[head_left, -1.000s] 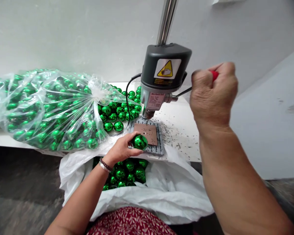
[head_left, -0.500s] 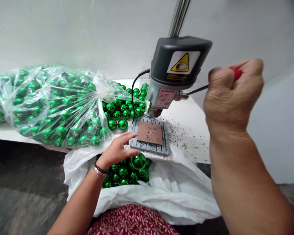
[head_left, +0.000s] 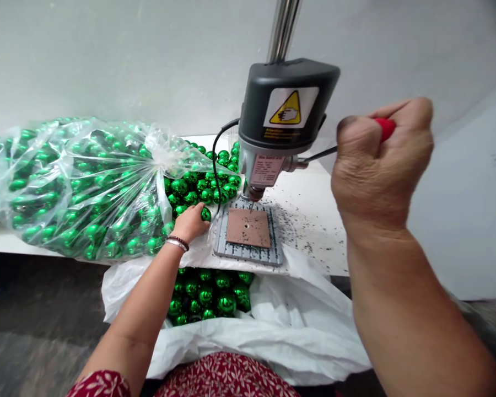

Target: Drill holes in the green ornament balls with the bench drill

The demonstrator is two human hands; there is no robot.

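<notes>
My right hand (head_left: 380, 160) is wrapped round the red-tipped feed lever (head_left: 386, 129) of a small bench drill (head_left: 287, 110). On the table, my left hand (head_left: 191, 223) has its fingers curled on a shiny green ball (head_left: 205, 214), beside several more loose ones. The drill's chuck and thin bit hang over a brown square pad (head_left: 248, 227) with a small hole in it. That pad lies on the grooved grey drill base (head_left: 248, 255), with nothing on it but dark shavings.
A large clear plastic bag (head_left: 86, 187) full of green balls fills the table's left side. Below the table edge, an open white sack (head_left: 264, 336) holds more green balls (head_left: 206, 295). Dark shavings litter the white table (head_left: 314, 220). A black cable (head_left: 216, 160) runs down from the drill.
My left hand has moved from the near edge of the drill base up to the loose balls and closed on one. The ball below that hand has dropped into the sack. The right hand stays on the lever.
</notes>
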